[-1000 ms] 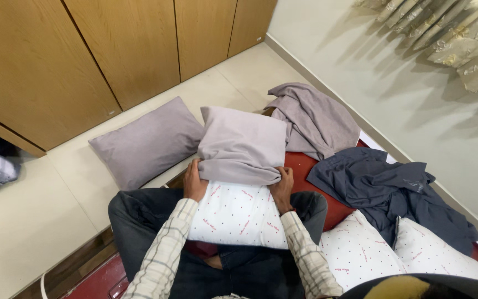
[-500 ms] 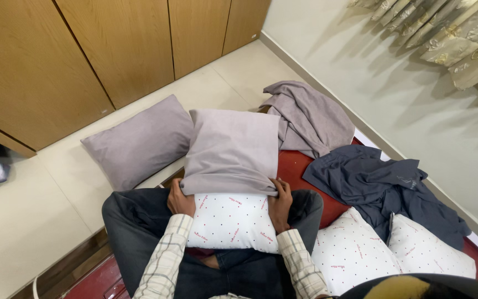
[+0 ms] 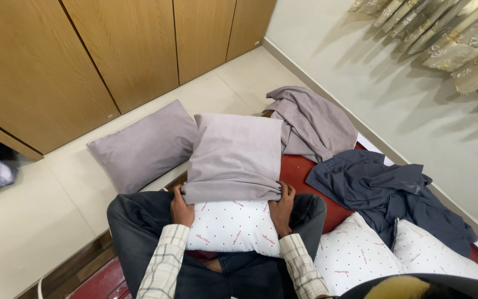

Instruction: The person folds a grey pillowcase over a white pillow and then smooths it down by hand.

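I see my left hand (image 3: 180,209) gripping the left edge of the white dotted pillow (image 3: 232,227) lying across my lap, and my right hand (image 3: 281,207) clasping its right edge. Both also pinch the open hem of the pale grey fabric pillowcase (image 3: 234,158), which covers the pillow's far half toward 12 o'clock. A covered grey cushion (image 3: 144,145) lies at 10 o'clock, a crumpled navy cloth (image 3: 385,191) at 3 o'clock.
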